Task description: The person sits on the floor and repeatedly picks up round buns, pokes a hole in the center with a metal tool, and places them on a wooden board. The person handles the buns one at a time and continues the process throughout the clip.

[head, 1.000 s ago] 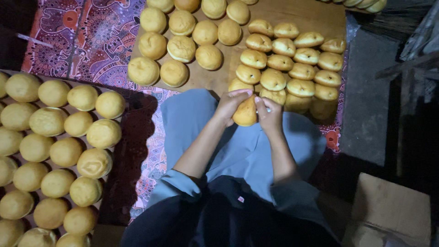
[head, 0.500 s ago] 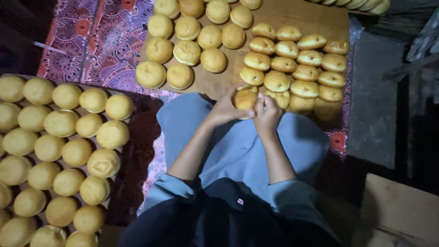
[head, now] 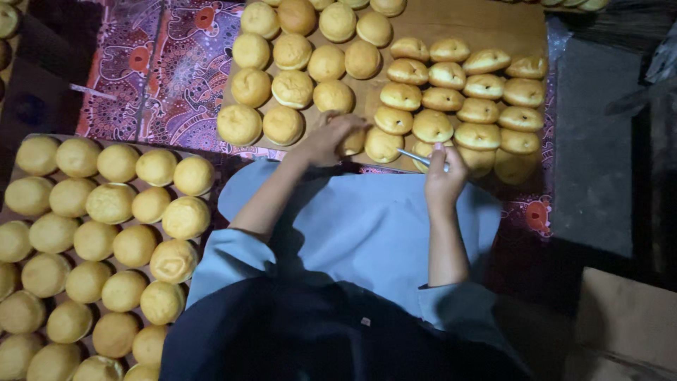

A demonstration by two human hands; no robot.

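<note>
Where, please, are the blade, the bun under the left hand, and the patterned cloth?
blade (head: pixel 416 156), head view, middle of the metal strip.
bun (head: pixel 352 143), head view, its exposed right side.
cloth (head: pixel 151 77), head view, bare patterned area.

The buns (head: pixel 293 88) on the board (head: pixel 493 21) are golden yellow, browner on their crowns; the split ones at the right show a paler cream seam along the side. The board itself is plain tan. The buns on the tray (head: pixel 106 233) at the left are a lighter, even yellow. The cloth (head: pixel 162 77) underneath is dark red and maroon, patterned with white dotted lines and orange-red animal shapes (elephants, by the look of them). The garment (head: pixel 367 233) over the lap is pale blue, the sleeves (head: pixel 218 257) the same blue. The thin tool (head: pixel 416 156) in the right hand (head: pixel 444 180) is silvery grey.
</note>
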